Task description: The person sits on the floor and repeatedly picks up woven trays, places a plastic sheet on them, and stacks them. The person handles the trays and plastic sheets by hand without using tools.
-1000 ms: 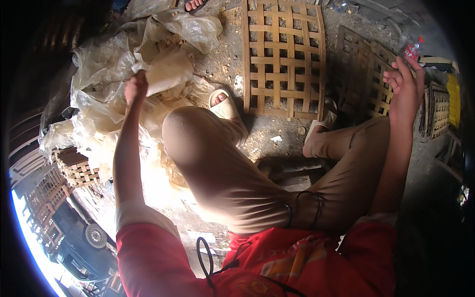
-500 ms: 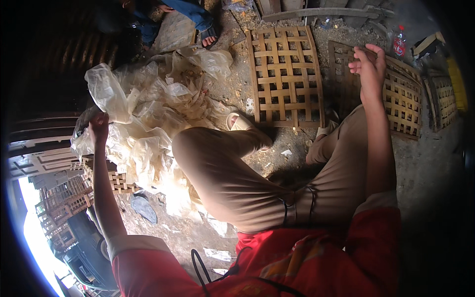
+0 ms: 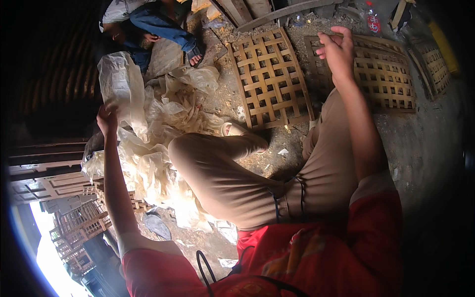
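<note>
Out to the left, my left hand [image 3: 107,120] is closed on the edge of a clear plastic bag [image 3: 121,86]; its fingers are slightly blurred. The bag hangs crumpled above a large heap of loose plastic sheeting [image 3: 168,111] on the ground. My right hand [image 3: 340,55] is raised at the far right with its fingers apart and slightly bent, holding nothing. Behind it lies a woven bamboo panel [image 3: 383,74], partly hidden by the hand and forearm. Another square woven panel [image 3: 271,76] lies flat on the ground between my hands.
A seated person in blue trousers [image 3: 161,24] is at the far left, one sandalled foot near the heap. A red-labelled bottle [image 3: 373,22] stands at the far right. Wooden boards [image 3: 289,14] line the far edge. My knees [image 3: 198,158] are bent before me.
My left hand has shifted slightly right with the plastic bag, which now stretches out longer. My right hand stays raised and without anything in it. The whole view has turned a little.
</note>
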Action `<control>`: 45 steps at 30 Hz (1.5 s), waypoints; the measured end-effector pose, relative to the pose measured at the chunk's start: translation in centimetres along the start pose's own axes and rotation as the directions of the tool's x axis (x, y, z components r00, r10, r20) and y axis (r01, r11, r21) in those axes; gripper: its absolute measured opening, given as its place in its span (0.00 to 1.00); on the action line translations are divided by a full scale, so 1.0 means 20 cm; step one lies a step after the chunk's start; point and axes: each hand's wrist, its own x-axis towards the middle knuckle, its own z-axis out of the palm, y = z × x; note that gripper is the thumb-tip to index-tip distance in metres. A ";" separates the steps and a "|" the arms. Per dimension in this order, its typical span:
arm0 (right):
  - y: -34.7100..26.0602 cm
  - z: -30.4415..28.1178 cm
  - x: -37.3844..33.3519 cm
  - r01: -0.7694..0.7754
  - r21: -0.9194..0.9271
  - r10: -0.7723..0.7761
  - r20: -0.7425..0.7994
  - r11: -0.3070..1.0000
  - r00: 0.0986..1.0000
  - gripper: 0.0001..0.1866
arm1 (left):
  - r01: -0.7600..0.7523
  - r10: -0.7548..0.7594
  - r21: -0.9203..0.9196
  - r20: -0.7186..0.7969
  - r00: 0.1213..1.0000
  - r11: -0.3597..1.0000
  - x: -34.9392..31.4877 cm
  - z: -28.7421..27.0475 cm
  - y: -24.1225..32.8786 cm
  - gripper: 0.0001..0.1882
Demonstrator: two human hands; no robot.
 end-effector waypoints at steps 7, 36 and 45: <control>0.03 0.01 0.00 0.022 -0.032 -0.022 0.005 0.999 1.000 0.22 | -0.268 0.279 0.133 -0.072 0.958 0.954 0.06 0.03 0.24 0.12; 0.24 0.35 -0.27 -0.005 -0.293 0.249 0.805 0.956 0.538 0.56 | -0.314 0.420 -0.793 -0.081 0.904 0.523 -0.49 0.68 1.73 0.04; 0.32 0.41 -0.20 -0.022 -0.196 0.135 0.584 0.980 0.801 0.16 | -0.285 0.352 -0.836 -0.119 0.929 0.468 -0.39 0.63 1.60 0.06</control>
